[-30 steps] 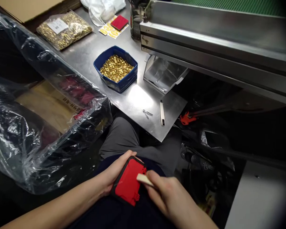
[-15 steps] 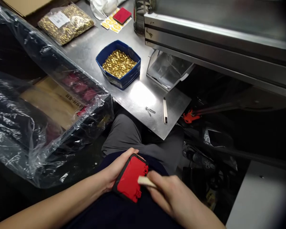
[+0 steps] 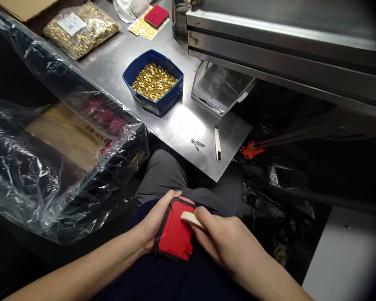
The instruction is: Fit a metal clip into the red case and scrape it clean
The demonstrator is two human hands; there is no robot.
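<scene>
A: Red plastic piece (image 3: 175,234), lower centre, over your lap?

B: Yes. Left hand (image 3: 153,223) fingers clamp its edge; right hand (image 3: 221,240) pinches a pale stick (image 3: 191,219) against it. Looks light, stiff; hold the rims.

I identify this as a factory assembly workstation. Evidence: a bare stainless-steel bench top (image 3: 175,125); a blue plastic bin (image 3: 153,85) filled with small brass-coloured parts; a sealed clear bag (image 3: 80,29) of the same parts with a white label; a long grey metal conveyor frame (image 3: 285,54) alongside; and a bulk carton lined with clear plastic sheeting (image 3: 50,138).
</scene>
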